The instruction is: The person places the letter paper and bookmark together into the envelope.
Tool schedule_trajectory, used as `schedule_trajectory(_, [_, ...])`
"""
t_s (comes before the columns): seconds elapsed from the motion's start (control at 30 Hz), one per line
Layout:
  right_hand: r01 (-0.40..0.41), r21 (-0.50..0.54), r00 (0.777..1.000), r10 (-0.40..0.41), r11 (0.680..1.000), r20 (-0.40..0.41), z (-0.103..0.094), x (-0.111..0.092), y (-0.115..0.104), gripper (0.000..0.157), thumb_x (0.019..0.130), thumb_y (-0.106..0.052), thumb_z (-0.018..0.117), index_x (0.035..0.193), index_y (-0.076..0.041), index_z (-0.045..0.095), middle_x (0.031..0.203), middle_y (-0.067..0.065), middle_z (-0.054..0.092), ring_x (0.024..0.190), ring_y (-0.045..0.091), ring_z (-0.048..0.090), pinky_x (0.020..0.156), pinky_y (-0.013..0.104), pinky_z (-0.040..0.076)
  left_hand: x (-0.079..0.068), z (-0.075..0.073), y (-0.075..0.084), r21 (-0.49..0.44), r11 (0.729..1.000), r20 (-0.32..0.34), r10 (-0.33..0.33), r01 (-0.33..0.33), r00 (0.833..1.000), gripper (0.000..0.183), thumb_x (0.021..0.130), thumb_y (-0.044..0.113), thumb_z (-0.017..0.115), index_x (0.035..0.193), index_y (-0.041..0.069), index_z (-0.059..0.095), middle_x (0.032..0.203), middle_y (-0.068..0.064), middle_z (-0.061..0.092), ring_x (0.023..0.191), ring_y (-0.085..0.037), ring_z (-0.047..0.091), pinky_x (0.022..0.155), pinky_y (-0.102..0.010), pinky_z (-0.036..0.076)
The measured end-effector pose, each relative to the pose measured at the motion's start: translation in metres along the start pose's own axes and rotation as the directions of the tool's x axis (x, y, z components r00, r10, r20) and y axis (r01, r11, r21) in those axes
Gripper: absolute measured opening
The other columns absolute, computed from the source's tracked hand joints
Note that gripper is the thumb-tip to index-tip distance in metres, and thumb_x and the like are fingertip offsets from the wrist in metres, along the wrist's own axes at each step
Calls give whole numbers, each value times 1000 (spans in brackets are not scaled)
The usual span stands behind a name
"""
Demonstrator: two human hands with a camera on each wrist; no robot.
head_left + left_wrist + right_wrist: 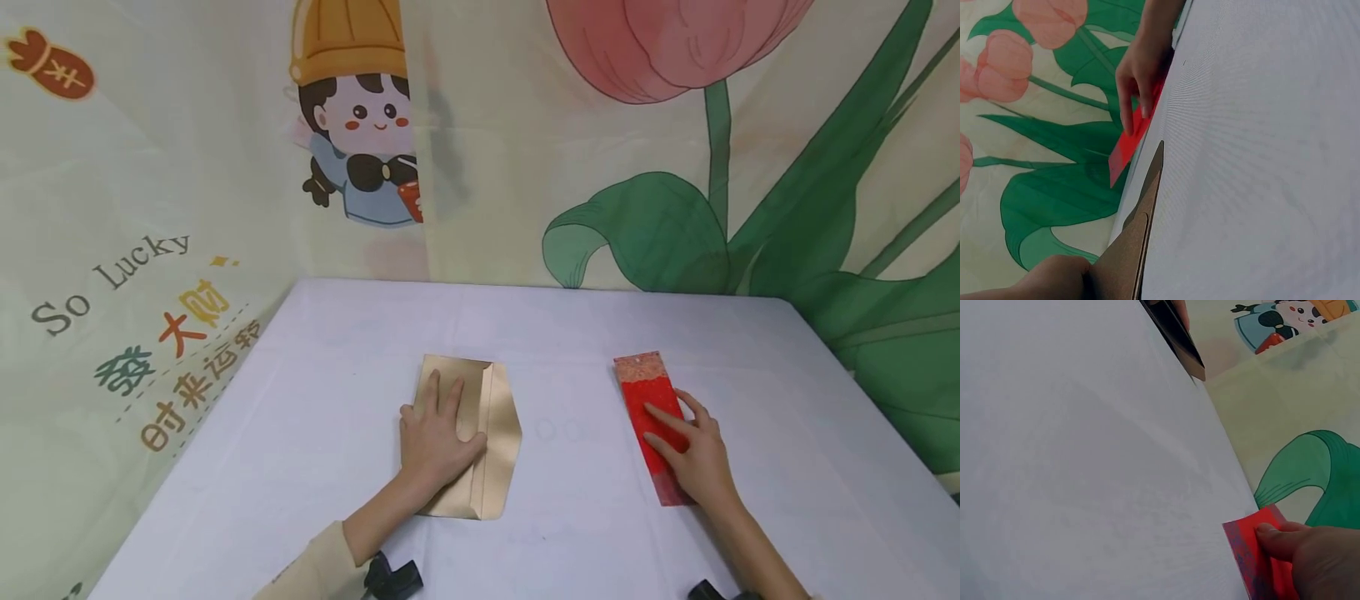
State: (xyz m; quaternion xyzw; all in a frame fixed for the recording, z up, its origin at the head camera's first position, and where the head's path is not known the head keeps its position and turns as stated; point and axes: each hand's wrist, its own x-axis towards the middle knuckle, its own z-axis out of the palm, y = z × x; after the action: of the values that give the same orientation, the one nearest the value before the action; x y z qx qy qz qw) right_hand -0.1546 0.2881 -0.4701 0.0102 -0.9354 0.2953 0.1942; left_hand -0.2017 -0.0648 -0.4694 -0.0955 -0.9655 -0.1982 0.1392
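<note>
A gold paper envelope (501,433), its pointed flap toward the right, lies under my left hand (435,437). Straight, spread fingers rest on its face, with the thumb out across the folded seam. My right hand (699,457) holds a narrow red envelope (647,392) by its right side. The thumb shows on the face of the red envelope (1249,536) in the right wrist view. From the left wrist view, the red envelope (1124,150) stands tilted, overlapping the backdrop beyond the table's far edge.
Both hands work over a table with a white cloth (555,533). A printed backdrop (487,167) with tulips and a cartoon figure hangs right behind the table. Black wrist-camera parts (393,577) show near the left wrist.
</note>
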Motion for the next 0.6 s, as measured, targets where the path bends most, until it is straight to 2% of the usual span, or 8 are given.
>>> schedule_trajectory(0.1, [-67, 41, 995, 64, 997, 83, -5, 1, -6, 46, 78, -14, 72, 122, -11, 62, 126, 19, 39, 107, 35, 39, 59, 34, 50, -1, -1, 1, -1, 1000, -2, 5, -5, 1000, 81, 67, 47, 55, 142, 19, 39, 149, -16, 22, 98, -42, 43, 70, -41, 25])
schedule_trajectory(0.2, [-150, 127, 969, 120, 980, 215, -10, 4, -13, 46, 81, -25, 70, 125, -15, 61, 120, 18, 45, 110, 35, 39, 65, 34, 50, 0, -1, 1, 10, 1000, -3, 9, -9, 1000, 81, 68, 47, 55, 142, 19, 38, 149, -16, 22, 103, -42, 44, 69, -41, 25])
schedule_trajectory(0.27, [-229, 196, 935, 159, 953, 316, -12, 7, -22, 50, 82, -32, 68, 128, -17, 58, 125, 20, 45, 116, 37, 36, 72, 38, 50, 0, -2, 0, 18, 1000, 1, 7, -7, 1000, 82, 68, 48, 55, 142, 19, 38, 149, -16, 21, 102, -41, 44, 69, -40, 25])
schedule_trajectory(0.33, [-321, 261, 893, 199, 910, 404, -11, 11, -35, 54, 82, -36, 66, 131, -18, 55, 135, 23, 38, 123, 40, 30, 77, 42, 49, 1, -2, 0, 21, 1000, 5, 4, -4, 1000, 81, 68, 48, 55, 142, 19, 38, 149, -15, 21, 97, -40, 43, 69, -40, 26])
schedule_trajectory(0.4, [-390, 307, 862, 228, 868, 452, -6, 14, -52, 54, 82, -37, 66, 132, -18, 54, 141, 24, 31, 128, 42, 23, 83, 44, 47, 1, -3, 1, 16, 1000, 9, -3, 3, 1000, 81, 68, 48, 55, 142, 20, 38, 150, -14, 20, 91, -39, 41, 69, -40, 26])
schedule_trajectory(0.43, [-420, 332, 851, 239, 845, 467, 0, 15, -61, 54, 82, -36, 66, 131, -18, 55, 142, 24, 31, 128, 41, 24, 83, 43, 47, 1, -3, 1, 13, 1000, 10, -7, 7, 1000, 81, 68, 48, 56, 142, 20, 38, 150, -14, 20, 88, -38, 40, 69, -40, 26])
schedule_trajectory(0.5, [-448, 391, 845, 237, 804, 480, 14, 16, -81, 50, 81, -31, 68, 128, -18, 57, 139, 21, 36, 125, 37, 30, 81, 38, 48, 1, -4, 2, 12, 1000, 10, -15, 14, 1000, 81, 67, 47, 56, 142, 21, 39, 150, -13, 21, 86, -38, 40, 69, -39, 27])
schedule_trajectory(0.6, [-448, 466, 853, 210, 763, 477, 37, 15, -106, 44, 81, -22, 69, 124, -17, 62, 132, 17, 47, 118, 32, 40, 74, 31, 50, 0, -3, 3, 4, 1000, 11, -17, 17, 1000, 80, 68, 46, 56, 141, 20, 40, 150, -13, 21, 92, -40, 40, 70, -40, 26])
